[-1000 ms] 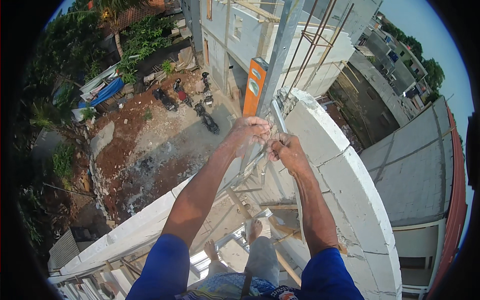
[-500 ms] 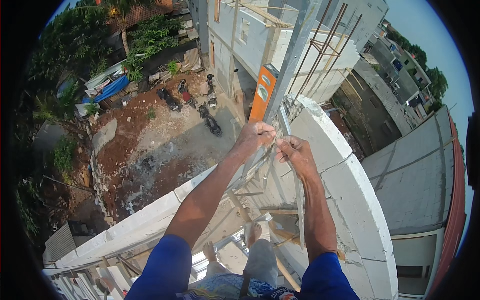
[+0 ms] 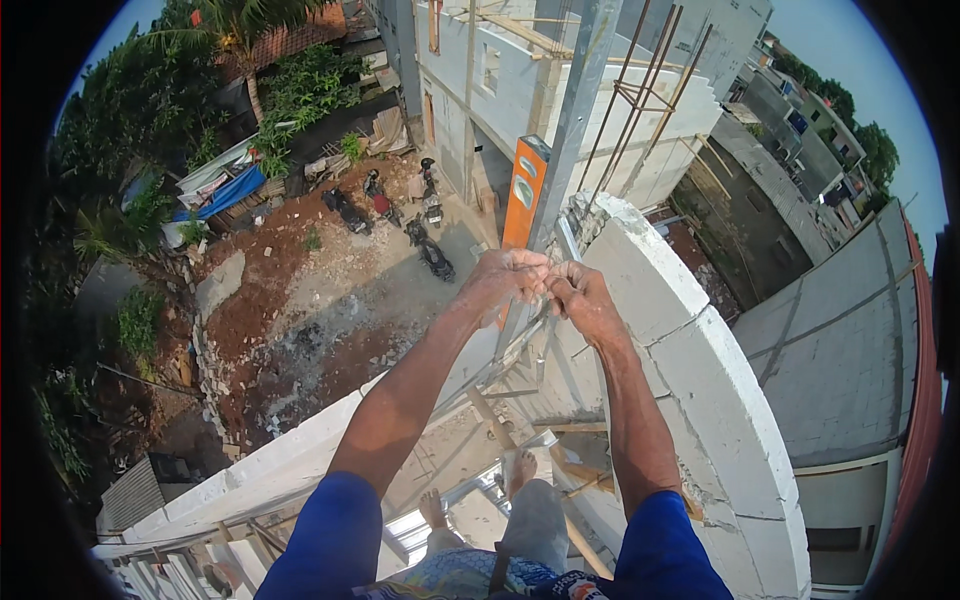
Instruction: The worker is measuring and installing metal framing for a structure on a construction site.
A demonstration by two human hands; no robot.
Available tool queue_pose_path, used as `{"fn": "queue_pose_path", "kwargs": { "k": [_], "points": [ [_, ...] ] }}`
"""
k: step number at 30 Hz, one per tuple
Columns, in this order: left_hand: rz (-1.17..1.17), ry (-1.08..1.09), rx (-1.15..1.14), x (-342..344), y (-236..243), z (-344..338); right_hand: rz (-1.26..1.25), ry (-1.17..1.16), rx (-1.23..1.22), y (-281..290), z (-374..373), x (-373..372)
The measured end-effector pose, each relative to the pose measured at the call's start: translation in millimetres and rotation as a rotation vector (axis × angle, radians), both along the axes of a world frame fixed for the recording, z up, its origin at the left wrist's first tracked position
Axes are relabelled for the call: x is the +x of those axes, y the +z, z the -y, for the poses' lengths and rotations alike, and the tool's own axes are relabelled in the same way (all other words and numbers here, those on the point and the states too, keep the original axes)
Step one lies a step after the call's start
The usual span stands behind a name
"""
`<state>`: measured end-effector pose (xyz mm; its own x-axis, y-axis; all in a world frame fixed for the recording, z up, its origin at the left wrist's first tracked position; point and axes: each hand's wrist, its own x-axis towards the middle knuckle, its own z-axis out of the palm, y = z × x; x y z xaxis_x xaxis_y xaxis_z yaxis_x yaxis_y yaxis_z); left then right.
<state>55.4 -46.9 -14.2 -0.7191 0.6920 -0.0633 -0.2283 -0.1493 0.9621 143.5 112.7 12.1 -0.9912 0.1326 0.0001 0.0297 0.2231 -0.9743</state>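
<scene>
My left hand (image 3: 508, 281) and my right hand (image 3: 588, 300) meet fingertip to fingertip in front of my chest, both closed in a pinch. Whatever lies between the fingers is too small to make out. Just beyond my left hand an orange spirit level (image 3: 524, 195) stands upright against a long grey metal bar (image 3: 577, 125). A short metal strip (image 3: 568, 238) shows just past my right hand, beside the rough mortar at the end of the white block wall (image 3: 655, 265).
Rusty rebar (image 3: 650, 90) sticks up past the wall end. The drop on the left leads to a dirt yard (image 3: 300, 330) with several motorcycles (image 3: 430, 250). Below, my bare feet (image 3: 522, 470) stand among planks and boards. Another low block wall (image 3: 270, 445) runs to the lower left.
My hands have come together, the fingertips now touching or nearly so. The whole view has shifted slightly. The level and bar stay upright.
</scene>
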Motion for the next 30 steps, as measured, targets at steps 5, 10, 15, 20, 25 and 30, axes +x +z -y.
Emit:
{"fn": "queue_pose_path", "kwargs": {
  "k": [5,10,15,20,25,30],
  "points": [
    [0.103,-0.057,0.063,-1.8,3.8,-0.1,-0.026,-0.022,-0.001,-16.3,-1.8,-4.5],
    [0.108,-0.112,-0.039,4.1,28.7,-3.3,0.016,0.021,-0.245,-20.8,0.6,-5.0],
    [-0.07,0.019,-0.249,6.0,34.8,-10.6,0.031,-0.076,-0.224,-9.7,-16.1,-1.6],
    [-0.162,0.084,-0.352,11.3,41.5,-10.2,0.01,-0.192,-0.234,20.3,2.1,-4.8],
    [-0.223,0.061,-0.236,14.9,29.1,-11.0,-0.02,-0.128,-0.126,4.6,-5.0,-20.8],
    [-0.094,0.127,-0.079,13.3,22.3,-0.5,-0.018,-0.207,-0.19,8.7,-0.7,-19.5]
  ]
}}
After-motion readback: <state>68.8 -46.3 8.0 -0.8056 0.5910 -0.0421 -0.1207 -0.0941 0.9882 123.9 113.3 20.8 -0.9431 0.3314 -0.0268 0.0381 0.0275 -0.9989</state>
